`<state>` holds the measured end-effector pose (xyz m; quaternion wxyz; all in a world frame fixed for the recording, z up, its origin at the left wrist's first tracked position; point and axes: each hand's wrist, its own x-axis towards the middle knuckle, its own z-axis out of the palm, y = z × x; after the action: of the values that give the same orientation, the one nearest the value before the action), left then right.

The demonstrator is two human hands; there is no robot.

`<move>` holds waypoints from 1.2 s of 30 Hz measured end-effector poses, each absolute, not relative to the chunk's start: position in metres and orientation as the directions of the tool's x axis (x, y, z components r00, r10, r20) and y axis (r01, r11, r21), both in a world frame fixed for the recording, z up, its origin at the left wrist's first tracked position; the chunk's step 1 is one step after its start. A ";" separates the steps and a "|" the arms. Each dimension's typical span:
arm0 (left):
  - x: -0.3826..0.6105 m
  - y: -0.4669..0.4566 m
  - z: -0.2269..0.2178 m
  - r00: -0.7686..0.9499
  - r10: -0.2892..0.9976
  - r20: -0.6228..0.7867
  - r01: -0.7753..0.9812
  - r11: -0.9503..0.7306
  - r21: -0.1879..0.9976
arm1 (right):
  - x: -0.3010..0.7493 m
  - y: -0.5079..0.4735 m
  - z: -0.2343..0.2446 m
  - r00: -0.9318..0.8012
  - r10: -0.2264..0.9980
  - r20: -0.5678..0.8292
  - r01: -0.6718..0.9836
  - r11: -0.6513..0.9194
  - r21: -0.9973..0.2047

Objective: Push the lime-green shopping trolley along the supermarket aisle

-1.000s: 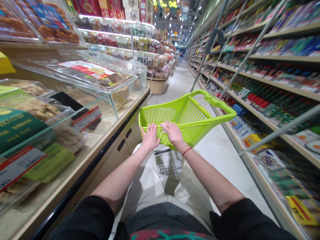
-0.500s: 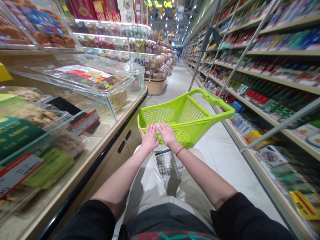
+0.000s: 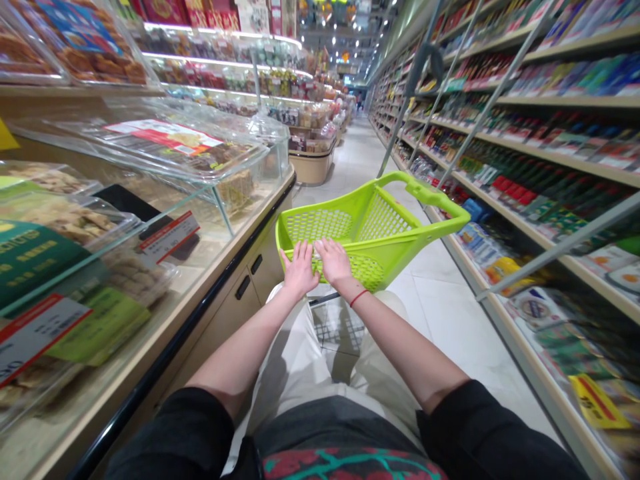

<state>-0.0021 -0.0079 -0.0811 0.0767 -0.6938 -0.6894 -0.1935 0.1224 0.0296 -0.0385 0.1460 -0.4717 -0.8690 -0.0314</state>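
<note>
A lime-green plastic shopping cart (image 3: 395, 257) with perforated walls stands right in front of my legs, its handle toward the right. My left hand (image 3: 301, 270) is closed over the near rim, fingers hooked across the top and thumb on my side. Close beside it, my right hand (image 3: 334, 261), with a red string on the wrist, grips the same rim. The fingertips are partly hidden beyond the edge. What I can see of the basket's inside is bare green plastic.
To my left runs a wooden display counter (image 3: 235, 263) with a glass edge, holding clear boxes of baked snacks (image 3: 170, 150). On the right, long shelves (image 3: 550, 153) carry packaged goods behind slanted metal poles. A pale tiled aisle (image 3: 357, 143) leads ahead past a rounded display stand (image 3: 311, 167).
The view has shifted very slightly. Both hands stay on the cart's rim, and the cart keeps nearly the same position before me.
</note>
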 end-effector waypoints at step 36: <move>-0.002 -0.011 -0.080 -0.038 0.929 0.367 0.990 -0.014 0.138 | 0.192 0.045 -0.025 -0.371 0.867 0.333 0.909 0.412 -0.060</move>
<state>-0.0015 -0.0113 -0.0803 0.0838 -0.6885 -0.6970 -0.1820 0.1918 0.0449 -0.0245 0.1582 -0.5379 -0.8253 -0.0670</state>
